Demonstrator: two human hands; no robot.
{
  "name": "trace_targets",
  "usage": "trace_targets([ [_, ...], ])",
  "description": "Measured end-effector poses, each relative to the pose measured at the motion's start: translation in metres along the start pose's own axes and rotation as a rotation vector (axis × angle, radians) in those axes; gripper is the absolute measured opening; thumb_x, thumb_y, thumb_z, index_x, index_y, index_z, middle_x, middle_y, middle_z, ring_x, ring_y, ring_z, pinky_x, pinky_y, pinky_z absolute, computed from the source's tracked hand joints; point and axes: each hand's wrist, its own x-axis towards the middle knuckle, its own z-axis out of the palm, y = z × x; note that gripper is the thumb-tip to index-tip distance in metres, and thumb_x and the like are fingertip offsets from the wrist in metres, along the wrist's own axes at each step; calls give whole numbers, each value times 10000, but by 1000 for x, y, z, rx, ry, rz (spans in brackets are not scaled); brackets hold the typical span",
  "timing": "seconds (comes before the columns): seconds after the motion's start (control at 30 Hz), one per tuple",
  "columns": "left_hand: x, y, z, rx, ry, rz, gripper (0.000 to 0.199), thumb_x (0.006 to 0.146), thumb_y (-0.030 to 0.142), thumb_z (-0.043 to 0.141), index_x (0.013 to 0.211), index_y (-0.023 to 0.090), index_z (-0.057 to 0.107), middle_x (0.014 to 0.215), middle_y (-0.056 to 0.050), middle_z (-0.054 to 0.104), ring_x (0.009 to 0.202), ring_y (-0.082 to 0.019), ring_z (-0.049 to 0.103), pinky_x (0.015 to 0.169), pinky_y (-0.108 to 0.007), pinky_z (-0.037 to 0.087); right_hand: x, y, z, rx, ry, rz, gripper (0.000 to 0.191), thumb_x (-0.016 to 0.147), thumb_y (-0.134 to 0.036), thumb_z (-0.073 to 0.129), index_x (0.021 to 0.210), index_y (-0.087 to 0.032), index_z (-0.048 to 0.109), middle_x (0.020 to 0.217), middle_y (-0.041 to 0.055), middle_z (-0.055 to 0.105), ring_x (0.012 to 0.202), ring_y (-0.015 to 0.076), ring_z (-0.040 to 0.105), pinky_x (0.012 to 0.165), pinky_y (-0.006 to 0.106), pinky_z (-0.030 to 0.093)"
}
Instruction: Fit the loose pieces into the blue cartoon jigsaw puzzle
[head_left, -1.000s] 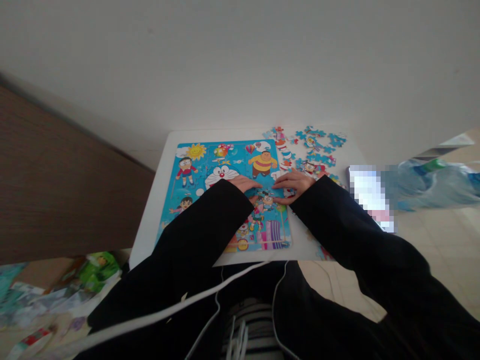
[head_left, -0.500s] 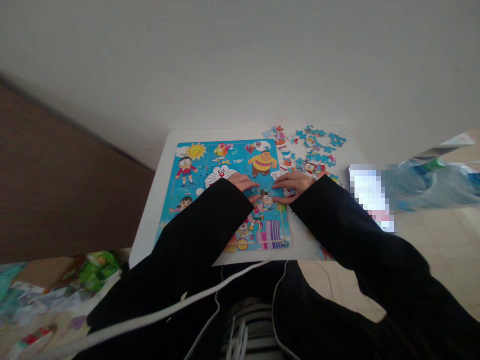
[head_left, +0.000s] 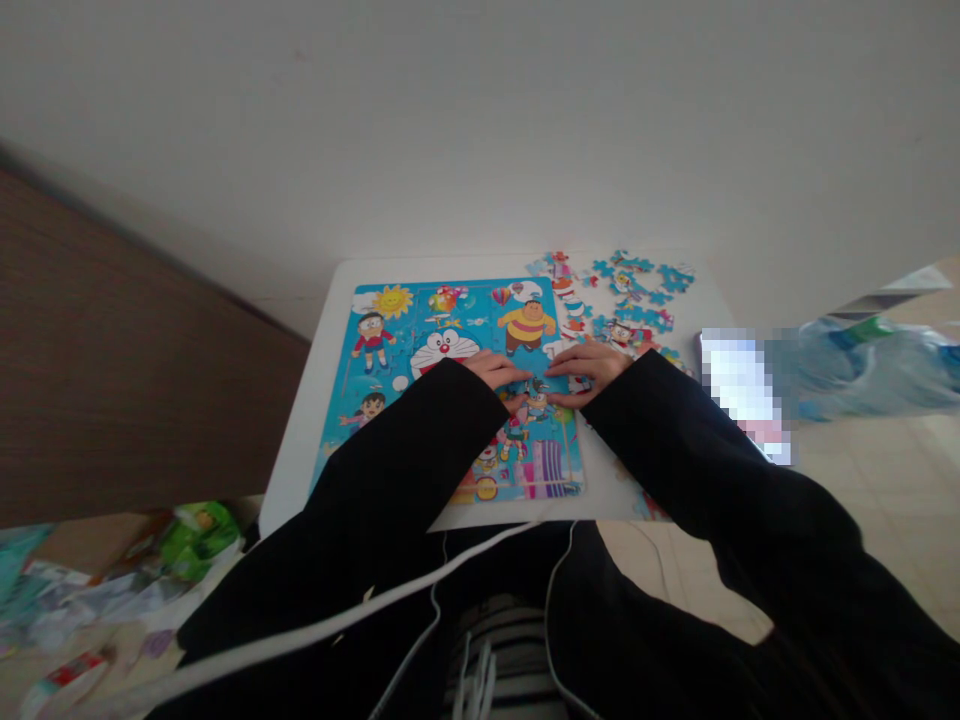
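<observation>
Head camera view looks down on my left hand (head_left: 495,372) and my right hand (head_left: 594,368), which face each other over the right part of a flat, rectangular, blue cartoon-printed jigsaw puzzle (head_left: 448,342). Both have curved fingers, neither clenched into a fist, and the thumbs sit on the near side; whether a small piece is pinched between the fingertips I cannot tell, for it is too small and dim there. I take it that I bring them in from opposite sides so that I can work one small spot finely. The puzzle lies flat on a white table with rounded corners (head_left: 304,430), which probably gives my fingers something firm to push against. Many small, loose, multicoloured jigsaw pieces (head_left: 624,287) are spread on the right and at the far right, likely put there to be within easy reach of my right hand. As for where the puzzle lies, it is directly under my fingertips, with its greater part stretching left of my hands and its right edge just beneath my right hand.
</observation>
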Motion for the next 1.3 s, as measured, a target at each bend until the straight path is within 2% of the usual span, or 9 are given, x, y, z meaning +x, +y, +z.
trace_targets([
  [0.2,4,-2,4,35,23,96,259,811,388,532,892,199,691,730,-39,622,601,-124,510,564,-252,413,1,1,0,-13,14,-38,244,673,-449,648,782,-240,711,786,29,698,675,151,650,631,293,544],
  [0.43,4,-3,5,48,-32,55,251,794,382,535,898,218,693,738,-33,602,605,-126,506,564,-259,408,1,0,-2,-21,-37,3,244,673,-455,649,792,-251,709,810,30,696,702,161,650,650,310,546],
  [0.7,5,-2,6,35,48,96,237,796,338,523,895,207,693,756,-34,591,605,-124,493,577,-258,408,3,-3,-2,-10,-8,-26,244,677,-450,649,777,-236,712,797,36,699,680,159,654,629,298,552],
  [0.9,5,-2,5,47,-27,40,241,789,355,525,904,231,697,755,-27,600,612,-122,503,584,-252,408,3,-1,-2,-20,-27,-9,244,668,-455,652,780,-247,710,803,30,699,682,160,653,619,301,552],
  [1.07,6,-3,5,29,-9,70,249,798,355,515,903,232,704,742,-30,607,595,-122,504,566,-252,404,2,0,-2,-17,4,-57,246,671,-438,654,781,-227,715,784,40,701,667,155,654,607,283,550],
  [1.3,2,-4,7,-7,-42,13,259,783,360,545,940,214,691,791,-37,617,662,-130,550,622,-250,449,2,1,-1,-17,22,-77,254,685,-441,642,785,-219,715,777,40,698,664,148,650,611,278,546],
])
